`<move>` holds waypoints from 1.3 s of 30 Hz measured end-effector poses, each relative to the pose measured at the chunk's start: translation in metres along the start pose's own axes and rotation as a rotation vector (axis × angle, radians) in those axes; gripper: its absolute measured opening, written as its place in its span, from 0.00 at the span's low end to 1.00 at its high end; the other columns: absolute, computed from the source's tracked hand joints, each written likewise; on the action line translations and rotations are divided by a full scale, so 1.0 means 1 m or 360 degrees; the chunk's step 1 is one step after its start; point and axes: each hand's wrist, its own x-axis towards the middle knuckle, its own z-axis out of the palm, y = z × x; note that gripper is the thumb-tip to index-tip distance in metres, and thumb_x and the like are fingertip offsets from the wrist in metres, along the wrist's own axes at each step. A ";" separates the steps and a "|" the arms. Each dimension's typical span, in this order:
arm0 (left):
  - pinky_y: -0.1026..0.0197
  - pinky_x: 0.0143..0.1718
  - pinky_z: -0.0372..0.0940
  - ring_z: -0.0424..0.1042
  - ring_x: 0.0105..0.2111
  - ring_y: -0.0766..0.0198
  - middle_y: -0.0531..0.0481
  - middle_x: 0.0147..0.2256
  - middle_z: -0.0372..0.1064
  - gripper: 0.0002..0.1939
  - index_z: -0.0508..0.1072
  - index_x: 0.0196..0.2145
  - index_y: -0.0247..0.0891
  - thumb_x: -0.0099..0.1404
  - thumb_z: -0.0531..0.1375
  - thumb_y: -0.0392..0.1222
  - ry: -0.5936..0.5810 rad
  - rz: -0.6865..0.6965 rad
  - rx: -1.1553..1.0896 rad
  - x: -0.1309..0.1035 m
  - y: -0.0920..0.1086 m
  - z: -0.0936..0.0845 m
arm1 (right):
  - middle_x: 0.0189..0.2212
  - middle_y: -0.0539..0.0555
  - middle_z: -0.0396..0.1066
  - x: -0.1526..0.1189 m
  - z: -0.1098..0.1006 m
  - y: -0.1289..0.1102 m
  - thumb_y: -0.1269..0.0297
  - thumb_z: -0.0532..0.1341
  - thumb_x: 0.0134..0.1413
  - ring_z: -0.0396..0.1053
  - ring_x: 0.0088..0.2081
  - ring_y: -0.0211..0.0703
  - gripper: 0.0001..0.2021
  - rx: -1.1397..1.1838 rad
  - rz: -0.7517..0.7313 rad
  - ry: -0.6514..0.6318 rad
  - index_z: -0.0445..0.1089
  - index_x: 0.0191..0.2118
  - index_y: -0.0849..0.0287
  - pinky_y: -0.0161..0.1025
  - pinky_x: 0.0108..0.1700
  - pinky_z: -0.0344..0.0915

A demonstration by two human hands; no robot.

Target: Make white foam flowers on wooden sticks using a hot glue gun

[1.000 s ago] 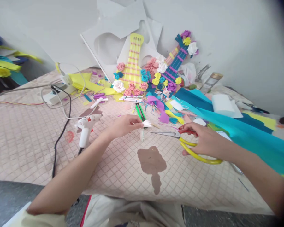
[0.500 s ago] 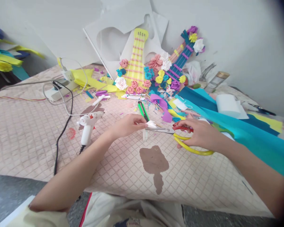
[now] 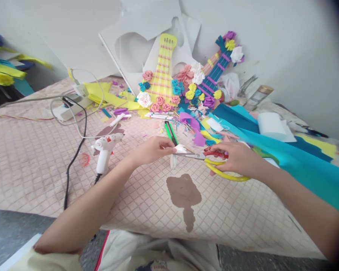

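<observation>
Between its fingertips my left hand pinches a small piece of white paper. My right hand grips scissors with yellow handles, and a red piece shows at its fingers. The scissor blades reach left to the white paper, just beside my left fingertips. Right behind the paper lies a green and black cutter. A white roll of tape or string is partly hidden below the blades.
A white glue gun lies left of my left hand, near a power strip and cables. Paper-flowered yellow and blue guitar shapes lean at the back. Scraps, blue crepe paper and a white roll lie to the right.
My right hand and the scissors have shifted slightly left, and the handles look a little closer together. My left hand is nearly still, keeping its pinch on the paper.
</observation>
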 end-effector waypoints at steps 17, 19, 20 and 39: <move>0.65 0.29 0.58 0.63 0.27 0.68 0.53 0.27 0.67 0.14 0.72 0.31 0.36 0.62 0.53 0.48 -0.0023 0.0016 -0.0053 -0.001 -0.004 -0.001 | 0.41 0.53 0.73 -0.039 0.005 0.027 0.49 0.66 0.32 0.70 0.39 0.53 0.24 0.0160 0.0366 0.0027 0.70 0.39 0.51 0.44 0.35 0.67; 0.65 0.29 0.58 0.63 0.27 0.68 0.53 0.27 0.67 0.14 0.72 0.32 0.36 0.62 0.53 0.49 -0.0048 -0.0004 -0.0098 -0.002 -0.003 -0.001 | 0.41 0.54 0.73 -0.055 0.012 0.046 0.48 0.65 0.34 0.71 0.38 0.54 0.23 0.0139 0.0495 0.0033 0.69 0.39 0.51 0.45 0.33 0.67; 0.65 0.28 0.57 0.63 0.27 0.68 0.53 0.27 0.67 0.14 0.71 0.32 0.36 0.62 0.53 0.49 -0.0054 -0.0010 -0.0107 -0.002 -0.003 -0.001 | 0.39 0.55 0.73 -0.064 0.016 0.054 0.47 0.64 0.35 0.71 0.37 0.54 0.23 0.0102 0.0557 0.0061 0.69 0.39 0.52 0.45 0.32 0.67; 0.66 0.25 0.54 0.61 0.23 0.71 0.53 0.26 0.69 0.14 0.74 0.33 0.36 0.62 0.54 0.47 -0.0204 -0.0098 -0.0276 -0.003 0.007 -0.004 | 0.39 0.52 0.74 -0.045 0.010 -0.018 0.55 0.56 0.54 0.71 0.41 0.47 0.11 0.0708 0.0161 0.0267 0.73 0.36 0.51 0.44 0.44 0.67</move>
